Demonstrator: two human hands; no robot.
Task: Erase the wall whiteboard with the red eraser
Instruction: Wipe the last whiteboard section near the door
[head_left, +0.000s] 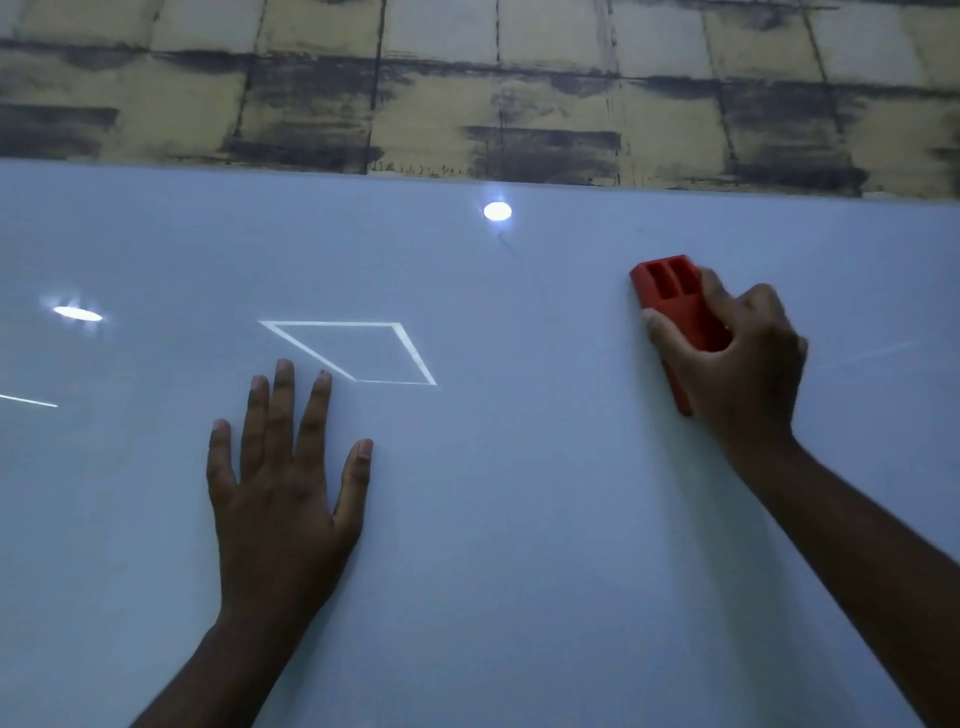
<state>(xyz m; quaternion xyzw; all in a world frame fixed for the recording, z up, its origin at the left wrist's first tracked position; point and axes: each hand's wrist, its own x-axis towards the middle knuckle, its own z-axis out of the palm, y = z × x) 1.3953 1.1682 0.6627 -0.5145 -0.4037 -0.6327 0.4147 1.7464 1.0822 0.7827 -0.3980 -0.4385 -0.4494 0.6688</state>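
Nearest to me are my two forearms, rising from the bottom edge toward the whiteboard (519, 519). My left hand (280, 488) lies flat against the board at about seven o'clock from the middle of the view, all five fingers straight and spread, holding nothing. My right hand (737, 358) sits at about three o'clock, fingers and thumb curled round the one red eraser (675, 301), which I press against the board; its upper end pokes out past my fingers toward eleven o'clock and shows two rectangular recesses.

Farther up, the glossy board carries reflections: one bright four-sided outline (358, 353) just beyond my left fingertips, two bright light spots, one oval at nine o'clock (78, 314) and one round at twelve o'clock (497, 211), and one thin streak at the left edge. A faint dark mark (506, 244) hangs just under the round spot.

Beyond the board's top edge runs a brick-patterned wall (467, 88), yellowish with dark smudges.
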